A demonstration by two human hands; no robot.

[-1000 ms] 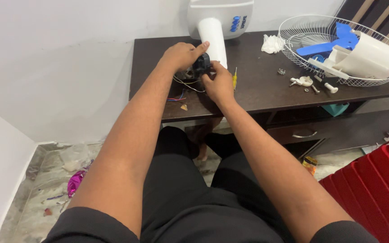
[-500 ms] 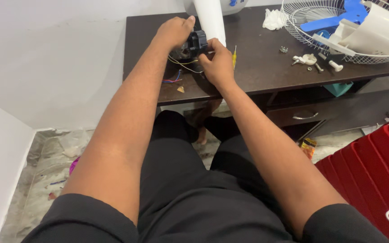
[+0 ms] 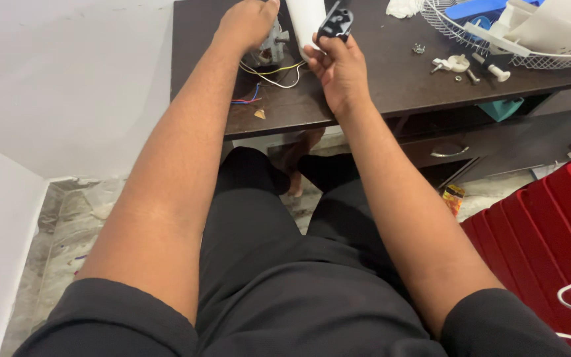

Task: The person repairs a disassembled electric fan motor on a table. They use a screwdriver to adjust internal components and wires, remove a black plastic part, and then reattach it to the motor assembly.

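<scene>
My right hand (image 3: pixel 342 69) has come away from the motor (image 3: pixel 267 47) with a small black part (image 3: pixel 336 21) pinched between thumb and fingertips; half a second ago both hands were bunched together over that same spot. The part now stands up above my knuckles, clear of the table (image 3: pixel 378 86) and just beside the white housing (image 3: pixel 305 20) that lies behind it. My left hand (image 3: pixel 246 23) stays curled down over the top of the motor, pressing it to the table, fingers closed around its far side. From under that palm the yellow and white wires (image 3: pixel 272 74) trail toward my right wrist, and the red and blue ones lie nearer me. I judge the black piece is now free of the motor, so the pulling-apart has moved on a step. Off past my right fingers sit loose screws (image 3: pixel 419 47) and the wire fan guard (image 3: pixel 497 49).
</scene>
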